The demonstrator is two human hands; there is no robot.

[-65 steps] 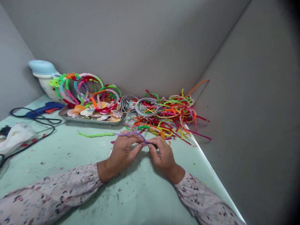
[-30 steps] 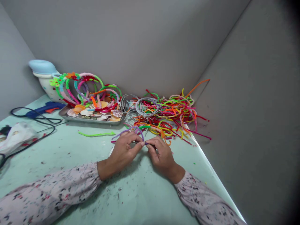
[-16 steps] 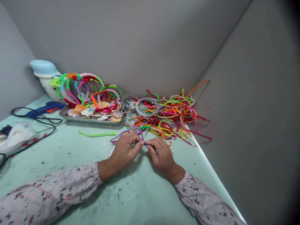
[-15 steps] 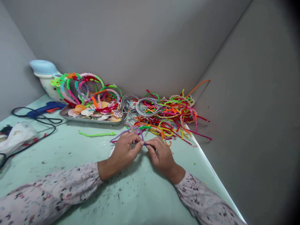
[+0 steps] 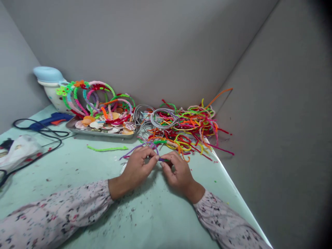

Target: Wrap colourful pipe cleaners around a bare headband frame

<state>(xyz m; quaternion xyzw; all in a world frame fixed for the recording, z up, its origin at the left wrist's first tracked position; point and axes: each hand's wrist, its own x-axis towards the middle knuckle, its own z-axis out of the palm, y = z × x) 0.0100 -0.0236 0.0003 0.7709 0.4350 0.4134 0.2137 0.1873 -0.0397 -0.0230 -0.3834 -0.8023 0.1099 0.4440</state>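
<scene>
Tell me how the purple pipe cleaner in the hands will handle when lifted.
The purple pipe cleaner probably bends easily yet holds shape: it arcs over the left hand. Thin, so likely very light. Its fuzz should resist slipping.

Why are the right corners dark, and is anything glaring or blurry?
Head view: likely lens vignette darkens the right corners; soft light casts faint shadows under the left hand and right hand pinching the purple pipe cleaner; a bright streak lines the table edge; little blur.

The purple fuzzy pipe cleaner (image 5: 133, 149) vanishes under the fingers of the left hand (image 5: 136, 169); its pinched end is too small to make out. At the table's left edge, the black cable (image 5: 55, 132) is cut off.
</scene>
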